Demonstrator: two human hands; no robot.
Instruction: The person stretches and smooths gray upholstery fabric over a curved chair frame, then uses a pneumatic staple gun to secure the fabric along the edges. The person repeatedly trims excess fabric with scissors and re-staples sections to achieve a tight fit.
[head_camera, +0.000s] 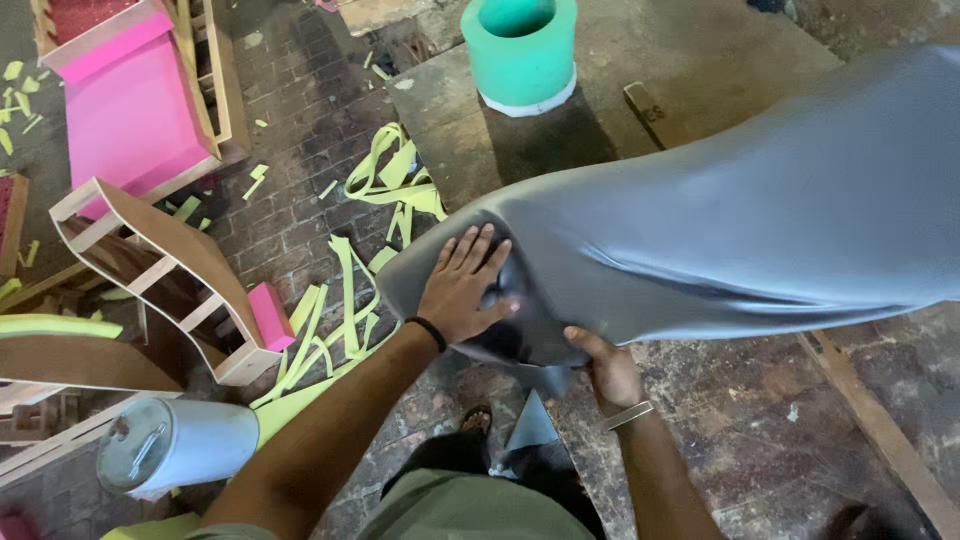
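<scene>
A large padded form wrapped in smooth grey fabric (760, 210) lies across a worn wooden worktable (700, 60), its rounded end pointing toward me. My left hand (462, 285) lies flat, fingers spread, on that rounded end, pressing the fabric down; a black band is on its wrist. My right hand (605, 365) grips the fabric's lower edge under the form and pulls it taut, with a metal bracelet on its wrist. A loose flap of grey fabric (532, 420) hangs below between my hands.
A green foam cylinder (520, 48) stands on the table's far side. Yellow-green foam strips (345, 300) litter the brick floor. Curved wooden frames with pink foam (130, 110) stand at left. A clear-ended roll (170, 445) lies at lower left. A wooden batten (880, 425) lies at right.
</scene>
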